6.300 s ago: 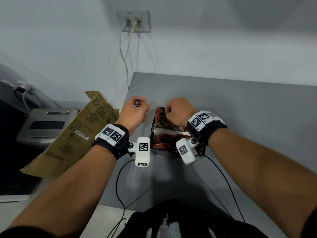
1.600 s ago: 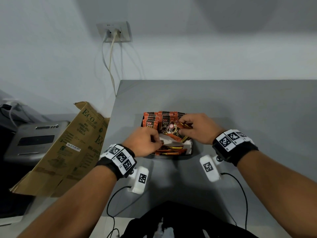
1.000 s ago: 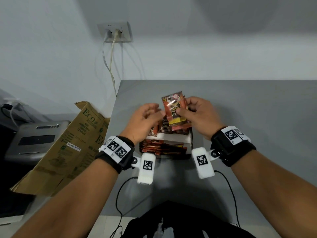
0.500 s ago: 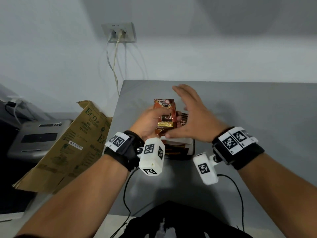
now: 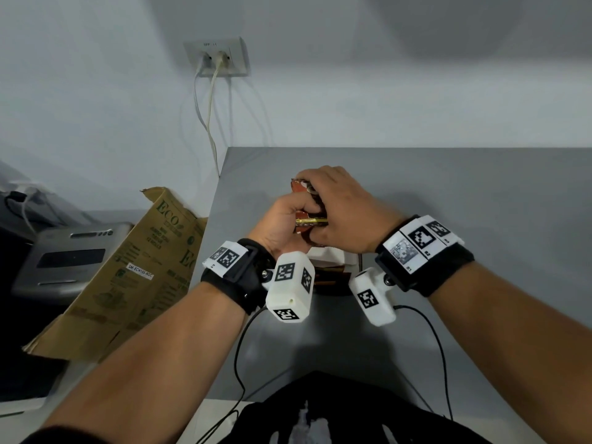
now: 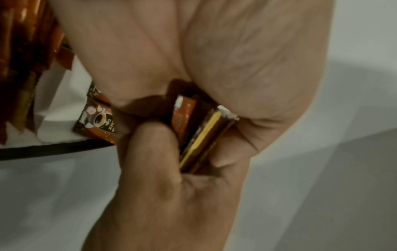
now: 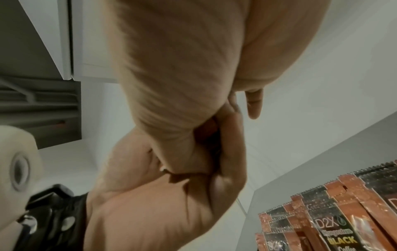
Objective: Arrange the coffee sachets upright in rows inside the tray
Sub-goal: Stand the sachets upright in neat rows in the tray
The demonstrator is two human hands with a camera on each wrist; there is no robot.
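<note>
Change since half a second ago: the right hand (image 5: 339,209), then flat and open beside the bundle, now lies curled over it; the left hand (image 5: 282,224) keeps its grip; both hands sit a little lower over the tray (image 5: 330,261).

Sachets (image 5: 301,187): a small bundle, orange-brown with a gold band, held edge-on between the two hands above the tray. Its top corner shows at 12 o'clock of the left hand.

Left hand: fingers and thumb (image 6: 150,146) curled round the bundle, pinching its stacked edges (image 6: 206,135). Knuckles up, wrist toward 6 o'clock.

Right hand: laid over the left from 3 o'clock, fingers bent across the top of the bundle and pressing against the left hand's fingers, gripping the sachets with it.

Tray: on the grey counter (image 5: 448,187), mostly hidden below the hands; white liner and dark rim show. Upright sachets stand in a row inside (image 7: 335,219), just beside the hands.

Cardboard (image 5: 128,277): leaning at 9 o'clock of the counter.
</note>
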